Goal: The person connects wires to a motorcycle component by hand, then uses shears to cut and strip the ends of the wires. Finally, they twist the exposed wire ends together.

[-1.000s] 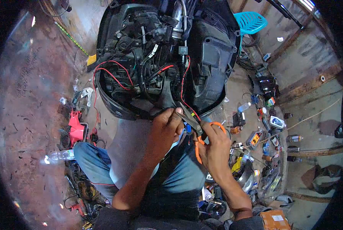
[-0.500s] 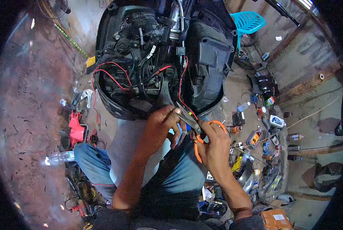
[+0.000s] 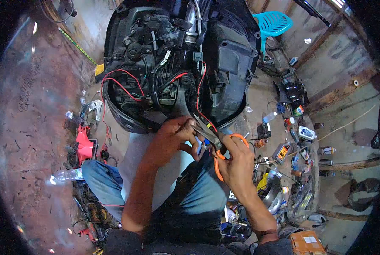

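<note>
My right hand [image 3: 237,161] is closed around the orange-handled scissors [image 3: 218,168], their metal blades pointing up and left toward my other hand. My left hand [image 3: 173,140] is pinched, thumb and forefinger pressed together beside the blade tips; what sits in the pinch is too small to make out. A red wire [image 3: 198,100] runs down from a black connector [image 3: 198,56] and passes behind the blades. Something small and blue [image 3: 207,142] shows between the hands, partly hidden. Above them stands the opened black motorcycle body [image 3: 230,70] with exposed wiring.
Bottles, including a white one [image 3: 306,134], and loose parts litter the floor at right. A turquoise chair [image 3: 275,23] stands at upper right. At left are a red plastic part [image 3: 85,144] and a clear bottle [image 3: 66,176]. A cardboard box [image 3: 306,243] lies at lower right.
My left hand has shifted slightly left and its lower fingers have moved a little. The right hand keeps its hold on the scissors, almost unmoved. The whole view has drifted slightly.
</note>
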Motion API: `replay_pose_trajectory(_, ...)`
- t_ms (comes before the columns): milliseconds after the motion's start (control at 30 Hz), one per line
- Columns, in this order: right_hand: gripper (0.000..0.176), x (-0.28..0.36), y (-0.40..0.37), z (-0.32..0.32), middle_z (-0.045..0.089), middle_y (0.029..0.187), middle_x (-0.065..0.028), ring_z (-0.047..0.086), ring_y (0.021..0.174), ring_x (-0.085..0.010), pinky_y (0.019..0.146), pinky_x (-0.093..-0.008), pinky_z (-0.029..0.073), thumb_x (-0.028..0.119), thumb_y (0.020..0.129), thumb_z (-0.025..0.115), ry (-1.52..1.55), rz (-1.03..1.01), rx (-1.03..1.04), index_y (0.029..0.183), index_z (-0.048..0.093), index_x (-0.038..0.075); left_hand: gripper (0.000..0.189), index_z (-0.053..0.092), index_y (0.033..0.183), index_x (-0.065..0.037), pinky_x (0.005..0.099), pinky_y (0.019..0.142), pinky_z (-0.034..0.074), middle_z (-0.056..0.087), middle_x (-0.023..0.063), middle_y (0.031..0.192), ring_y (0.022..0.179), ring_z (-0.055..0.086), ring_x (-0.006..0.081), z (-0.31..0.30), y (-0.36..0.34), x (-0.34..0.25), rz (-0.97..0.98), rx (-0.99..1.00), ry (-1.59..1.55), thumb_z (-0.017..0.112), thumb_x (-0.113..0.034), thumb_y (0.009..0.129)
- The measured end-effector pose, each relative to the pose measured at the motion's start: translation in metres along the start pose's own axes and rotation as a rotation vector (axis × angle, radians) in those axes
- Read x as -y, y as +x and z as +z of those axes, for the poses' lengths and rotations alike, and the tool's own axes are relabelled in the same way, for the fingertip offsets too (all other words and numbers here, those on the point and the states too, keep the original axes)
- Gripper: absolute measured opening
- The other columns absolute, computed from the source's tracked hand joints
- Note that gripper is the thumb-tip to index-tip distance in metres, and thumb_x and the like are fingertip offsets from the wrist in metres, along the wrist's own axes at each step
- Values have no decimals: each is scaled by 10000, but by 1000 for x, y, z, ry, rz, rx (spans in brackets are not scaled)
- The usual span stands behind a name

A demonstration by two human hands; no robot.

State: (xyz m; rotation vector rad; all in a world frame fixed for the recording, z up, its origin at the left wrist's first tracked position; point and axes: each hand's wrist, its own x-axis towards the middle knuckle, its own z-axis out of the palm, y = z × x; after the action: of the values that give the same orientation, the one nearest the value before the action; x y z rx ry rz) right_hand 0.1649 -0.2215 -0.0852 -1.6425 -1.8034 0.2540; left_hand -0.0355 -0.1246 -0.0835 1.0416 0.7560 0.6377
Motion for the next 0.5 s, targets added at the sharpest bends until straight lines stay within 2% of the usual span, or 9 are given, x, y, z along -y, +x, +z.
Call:
replay_pose_trajectory(67,459,0,2,-1,627,851,-171,644,752,-357,662,-461,497,122,795,818,22,-2,14,1228,699,25,396,568,1064,-23,393,638,616,636,110,721,616,668,231,2,-2,-3,-11,-12,36,479,-406,1104)
replay_pose_trajectory(167,420,-5,3,0,633,838,-171,641,709,-353,639,-458,498,137,819,820,66,-36,0,1206,708,21,376,554,1086,-21,397,646,619,640,117,725,614,677,242,6,-5,-11,-10,4,44,482,-389,1106)
replay_pose_trajectory(367,391,-9,2,5,653,849,-189,659,742,-369,668,-462,512,123,820,818,75,5,-7,1180,712,10,266,543,1145,-24,389,642,623,636,111,724,620,685,234,6,-1,8,109,-50,74,505,-284,1105)
replay_pose_trajectory(467,407,-10,0,6,663,886,-204,671,814,-388,715,-467,525,120,802,823,63,0,-19,1179,715,11,204,557,1145,10,363,628,640,643,114,943,674,681,198,4,0,15,146,-37,39,551,-185,1087)
replay_pose_trajectory(500,414,-10,-1,6,664,905,-208,667,841,-394,737,-472,525,119,797,825,50,-2,-17,1181,714,12,196,562,1137,11,357,626,636,644,112,940,672,678,193,4,1,17,158,-41,37,554,-177,1084)
